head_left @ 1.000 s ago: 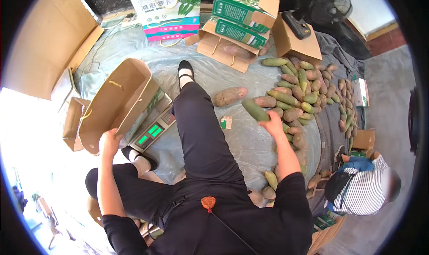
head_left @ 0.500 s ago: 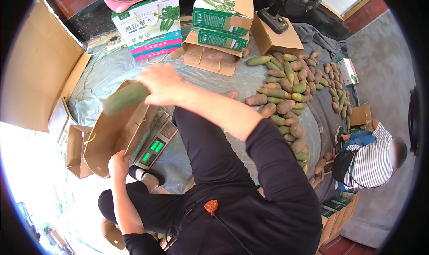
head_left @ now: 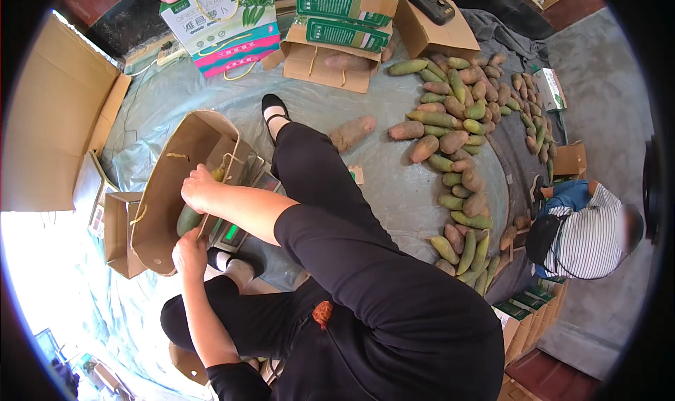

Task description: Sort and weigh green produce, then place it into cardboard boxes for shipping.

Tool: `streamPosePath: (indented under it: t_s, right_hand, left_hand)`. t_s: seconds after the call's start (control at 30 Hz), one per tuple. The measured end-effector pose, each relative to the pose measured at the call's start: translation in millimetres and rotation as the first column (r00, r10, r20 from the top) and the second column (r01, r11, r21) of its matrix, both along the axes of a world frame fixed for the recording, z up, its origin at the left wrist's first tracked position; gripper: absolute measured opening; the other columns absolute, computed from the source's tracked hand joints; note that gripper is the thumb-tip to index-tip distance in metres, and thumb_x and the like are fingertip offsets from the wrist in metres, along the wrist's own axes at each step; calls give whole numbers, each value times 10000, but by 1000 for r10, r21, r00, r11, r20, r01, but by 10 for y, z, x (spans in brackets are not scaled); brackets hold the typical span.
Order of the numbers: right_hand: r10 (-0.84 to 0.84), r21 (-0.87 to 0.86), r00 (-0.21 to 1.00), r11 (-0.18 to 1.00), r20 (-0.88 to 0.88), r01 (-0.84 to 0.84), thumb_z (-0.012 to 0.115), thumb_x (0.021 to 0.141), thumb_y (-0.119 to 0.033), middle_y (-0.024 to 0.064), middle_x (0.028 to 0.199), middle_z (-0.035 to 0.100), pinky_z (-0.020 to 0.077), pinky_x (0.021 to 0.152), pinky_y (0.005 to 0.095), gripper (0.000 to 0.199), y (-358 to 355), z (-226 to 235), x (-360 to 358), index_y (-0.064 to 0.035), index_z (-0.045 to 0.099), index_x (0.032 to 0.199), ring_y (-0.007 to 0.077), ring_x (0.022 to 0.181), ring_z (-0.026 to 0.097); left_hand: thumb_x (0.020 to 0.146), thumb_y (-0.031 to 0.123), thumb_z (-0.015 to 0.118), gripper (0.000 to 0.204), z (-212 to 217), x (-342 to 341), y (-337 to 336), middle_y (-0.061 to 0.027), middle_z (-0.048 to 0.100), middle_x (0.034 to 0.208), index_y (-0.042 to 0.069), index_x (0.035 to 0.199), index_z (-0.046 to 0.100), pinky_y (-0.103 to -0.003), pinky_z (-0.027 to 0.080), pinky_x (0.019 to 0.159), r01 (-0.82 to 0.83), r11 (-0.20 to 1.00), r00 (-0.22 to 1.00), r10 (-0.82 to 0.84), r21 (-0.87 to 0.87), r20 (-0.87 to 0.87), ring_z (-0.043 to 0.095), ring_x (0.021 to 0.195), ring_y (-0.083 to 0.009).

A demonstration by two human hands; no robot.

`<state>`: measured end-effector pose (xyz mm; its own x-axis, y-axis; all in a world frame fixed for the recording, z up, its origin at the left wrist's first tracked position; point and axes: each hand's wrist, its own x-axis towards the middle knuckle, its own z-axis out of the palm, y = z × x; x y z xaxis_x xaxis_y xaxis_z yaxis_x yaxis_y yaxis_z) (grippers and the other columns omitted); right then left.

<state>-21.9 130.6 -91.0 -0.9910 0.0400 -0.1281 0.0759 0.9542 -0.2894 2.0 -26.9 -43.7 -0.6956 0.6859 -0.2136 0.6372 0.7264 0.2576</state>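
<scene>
An open cardboard gift box with yellow cord handles stands tilted in front of me at the left, partly over a digital scale with a green-lit display. My left hand is closed on the box's near edge. Reaching into the box mouth, my right hand is wrapped round a green radish. The radish's rounded lower end shows below the hand, and my fingers cover its middle. How deep it sits inside cannot be made out.
A long heap of green and brownish radishes lies at the right on plastic sheeting. One lone radish rests beside my leg. Printed gift boxes stand at the back. A person in a striped shirt is at the far right.
My right hand has brought the green radish down from above the box into its opening. The left hand stays on the box edge. My leg has shifted, showing a shoe.
</scene>
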Motion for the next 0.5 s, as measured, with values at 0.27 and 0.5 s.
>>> streamPosePath:
  t_s: [0.27, 0.5]
  right_hand:
    - [69, -270, 998, 961, 13, -63, 691, 685, -283, 56, 971, 660, 449, 760, 446, 327, 432, 630, 11, -176, 657, 992, 239, 973, 610]
    - [-505, -789, 795, 612, -336, 56, 670, 761, -168, 89, 924, 657, 502, 773, 300, 290, 2100, 802, 1052, -42, 630, 1019, 169, 878, 626]
  left_hand:
    - [756, 116, 636, 208, 51, -10, 14, -168, 628, 843, 101, 963, 645, -435, 468, 690, -40, 996, 999, 42, -76, 25, 599, 798, -366]
    - [758, 144, 641, 211, -14, -23, 8, -164, 629, 863, 81, 959, 641, -432, 467, 709, -34, 999, 999, 34, 0, 6, 598, 813, -366]
